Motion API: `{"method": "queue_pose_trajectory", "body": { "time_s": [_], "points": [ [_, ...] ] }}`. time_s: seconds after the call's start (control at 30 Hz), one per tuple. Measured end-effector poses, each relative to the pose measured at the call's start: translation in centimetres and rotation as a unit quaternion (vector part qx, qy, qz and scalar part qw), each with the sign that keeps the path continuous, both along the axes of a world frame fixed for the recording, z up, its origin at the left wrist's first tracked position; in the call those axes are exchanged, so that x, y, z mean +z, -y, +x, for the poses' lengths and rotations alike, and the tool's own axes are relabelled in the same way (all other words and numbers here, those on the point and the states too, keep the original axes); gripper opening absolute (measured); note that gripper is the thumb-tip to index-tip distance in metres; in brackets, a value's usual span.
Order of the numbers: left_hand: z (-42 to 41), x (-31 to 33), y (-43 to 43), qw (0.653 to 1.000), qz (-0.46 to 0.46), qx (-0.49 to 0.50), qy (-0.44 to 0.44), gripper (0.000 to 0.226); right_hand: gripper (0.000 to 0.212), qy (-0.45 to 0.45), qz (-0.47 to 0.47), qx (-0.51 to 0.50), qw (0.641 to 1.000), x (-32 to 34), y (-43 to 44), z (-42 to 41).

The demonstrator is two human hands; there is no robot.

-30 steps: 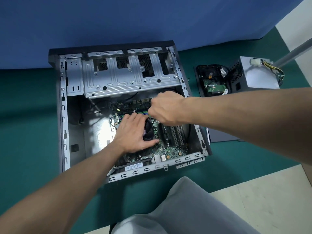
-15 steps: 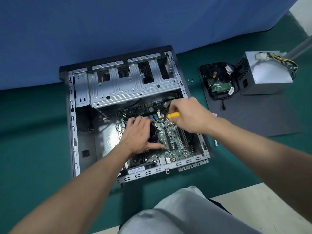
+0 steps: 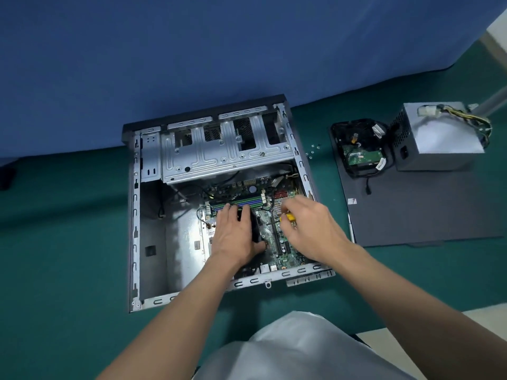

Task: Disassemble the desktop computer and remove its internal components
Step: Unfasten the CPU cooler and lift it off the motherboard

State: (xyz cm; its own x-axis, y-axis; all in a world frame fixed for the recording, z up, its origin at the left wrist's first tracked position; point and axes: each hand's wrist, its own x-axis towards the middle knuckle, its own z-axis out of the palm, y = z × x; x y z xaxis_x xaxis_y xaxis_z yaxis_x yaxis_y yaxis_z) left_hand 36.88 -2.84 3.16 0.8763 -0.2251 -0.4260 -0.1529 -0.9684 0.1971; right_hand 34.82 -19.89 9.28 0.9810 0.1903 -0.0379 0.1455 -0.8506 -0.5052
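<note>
The opened desktop case [image 3: 134,215] lies on its side on the green floor, its silver drive cage [image 3: 225,154] at the far end. Inside, the green motherboard [image 3: 285,248] fills the right half. My left hand [image 3: 236,234] lies over the black CPU cooler fan [image 3: 253,226], fingers spread across its top and thumb along its near side. My right hand [image 3: 312,226] grips a yellow-handled screwdriver [image 3: 288,216] over the right part of the board; its tip is hidden.
To the right, the dark side panel [image 3: 425,212] lies flat and carries a removed hard drive in its black caddy [image 3: 359,149] and the grey power supply [image 3: 439,138] with its cable bundle. Loose screws [image 3: 314,149] lie beside the case. A blue drape [image 3: 192,50] hangs behind.
My right hand has drawn back from the far edge of the board toward its right side, and the yellow screwdriver handle came into sight. My left hand has stayed on the cooler fan.
</note>
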Motion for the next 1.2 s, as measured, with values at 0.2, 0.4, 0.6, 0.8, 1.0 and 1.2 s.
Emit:
{"method": "queue_pose_trajectory", "body": {
  "time_s": [0.2, 0.4, 0.6, 0.8, 1.0, 1.2],
  "points": [
    [0.2, 0.5, -0.4, 1.0, -0.009, 0.012, -0.013, 0.1, 0.01, 0.017, 0.017, 0.011, 1.0, -0.3, 0.1, -0.6],
    [0.2, 1.0, -0.6, 1.0, 0.005, 0.015, -0.01, 0.103, 0.013, 0.007, 0.006, 0.021, 1.0, -0.3, 0.2, -0.6],
    [0.5, 1.2, -1.1, 0.999, 0.004, -0.004, -0.038, 0.107, 0.012, 0.004, 0.001, 0.023, 1.0, -0.7, 0.0, -0.6],
    [0.9, 1.4, -1.3, 0.997, 0.007, -0.023, -0.078, 0.111, 0.012, -0.003, -0.004, 0.024, 1.0, -0.9, -0.1, -0.5],
    [1.0, 1.3, -1.2, 0.997, 0.002, -0.016, -0.079, 0.112, 0.012, 0.01, -0.014, 0.026, 1.0, -1.1, -0.1, -0.7],
    [0.9, 1.4, -1.1, 0.997, -0.006, -0.011, -0.074, 0.111, 0.013, 0.007, -0.048, 0.056, 0.997, -1.2, -0.3, -0.8]
  ]
}}
